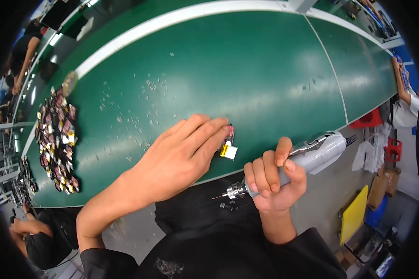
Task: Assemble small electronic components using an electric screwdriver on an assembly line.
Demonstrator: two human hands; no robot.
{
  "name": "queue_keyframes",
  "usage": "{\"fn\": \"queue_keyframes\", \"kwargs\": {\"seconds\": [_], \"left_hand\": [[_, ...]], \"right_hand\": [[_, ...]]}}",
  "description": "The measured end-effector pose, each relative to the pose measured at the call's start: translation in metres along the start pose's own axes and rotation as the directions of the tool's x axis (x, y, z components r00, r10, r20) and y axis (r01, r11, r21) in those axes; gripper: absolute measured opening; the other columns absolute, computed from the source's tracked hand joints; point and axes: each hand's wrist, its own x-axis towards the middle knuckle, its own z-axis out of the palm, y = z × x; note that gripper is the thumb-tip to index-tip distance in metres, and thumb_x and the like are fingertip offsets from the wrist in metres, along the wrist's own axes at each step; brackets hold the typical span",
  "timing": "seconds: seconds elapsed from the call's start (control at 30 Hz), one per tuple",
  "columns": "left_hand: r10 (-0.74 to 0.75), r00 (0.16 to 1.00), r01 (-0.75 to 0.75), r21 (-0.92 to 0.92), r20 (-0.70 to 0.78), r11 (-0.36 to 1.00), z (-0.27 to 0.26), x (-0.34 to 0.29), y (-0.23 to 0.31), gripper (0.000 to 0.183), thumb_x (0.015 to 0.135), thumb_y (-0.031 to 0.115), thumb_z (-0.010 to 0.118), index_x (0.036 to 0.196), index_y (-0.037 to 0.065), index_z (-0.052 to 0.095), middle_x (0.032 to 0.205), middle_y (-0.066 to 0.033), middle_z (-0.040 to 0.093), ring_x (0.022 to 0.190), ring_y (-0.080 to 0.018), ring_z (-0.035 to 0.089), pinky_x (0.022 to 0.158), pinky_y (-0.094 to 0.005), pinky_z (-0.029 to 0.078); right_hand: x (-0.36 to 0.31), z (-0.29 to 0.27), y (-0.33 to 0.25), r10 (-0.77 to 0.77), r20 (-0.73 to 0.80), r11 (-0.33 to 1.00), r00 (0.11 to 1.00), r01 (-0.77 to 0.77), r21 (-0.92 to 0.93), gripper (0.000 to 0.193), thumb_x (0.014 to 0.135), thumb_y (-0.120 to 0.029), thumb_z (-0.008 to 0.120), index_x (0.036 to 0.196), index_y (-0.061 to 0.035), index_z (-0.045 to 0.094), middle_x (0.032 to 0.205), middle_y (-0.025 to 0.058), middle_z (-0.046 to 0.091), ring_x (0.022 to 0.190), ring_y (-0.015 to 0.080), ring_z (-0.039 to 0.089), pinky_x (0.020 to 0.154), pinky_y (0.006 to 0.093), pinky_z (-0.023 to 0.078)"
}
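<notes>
My left hand (177, 156) lies low over the green table near its front edge. Its fingers are close together, with the fingertips on a small electronic part (229, 148) with a red and dark body, yellow tape and a silvery-white block. The thumb is hidden beneath the hand. My right hand (277, 179) is wrapped round a grey electric screwdriver (312, 156) with a metal lever along its side. Its thin bit points left, in front of the table edge and above my dark clothing, apart from the part.
A long heap of similar small parts (58, 139) covers the table's left end. Tiny clear scraps (149, 88) are scattered left of centre. A white rail (172, 23) borders the far side. Other people (46, 232) sit at left and far right (407, 104). Cartons and a yellow board (354, 216) stand at right.
</notes>
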Motion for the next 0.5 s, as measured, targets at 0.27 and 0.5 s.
{"fn": "queue_keyframes", "kwargs": {"seconds": [0.27,0.5], "left_hand": [[-0.21,0.976,0.201,-0.132,-0.053,0.971,0.016,0.0,0.02,0.03,0.073,-0.007,0.065,0.103,-0.003,0.058,0.102,-0.0126,0.059,0.09,-0.031,0.057,0.074,-0.0382,0.048],[-0.091,0.986,0.103,0.086,-0.139,0.991,0.032,-0.004,0.027,0.028,0.064,-0.003,0.065,0.091,-0.007,0.06,0.093,-0.0147,0.06,0.085,-0.0288,0.06,0.062,-0.0349,0.053]], "right_hand": [[-0.023,-0.001,0.023,0.095,-0.019,0.994,0.995,-0.096,-0.06,0.01,0.089,-0.019,0.043,0.088,-0.0092,0.044,0.049,-0.0011,0.038,0.041,0.012,0.04,0.052,0.0294,0.041],[-0.03,0.001,0.042,-0.039,-0.096,0.982,0.995,0.02,-0.189,0.007,0.09,-0.009,0.046,0.093,-0.0034,0.045,0.053,0.0039,0.042,0.043,0.0141,0.041,0.046,0.0281,0.038]]}}
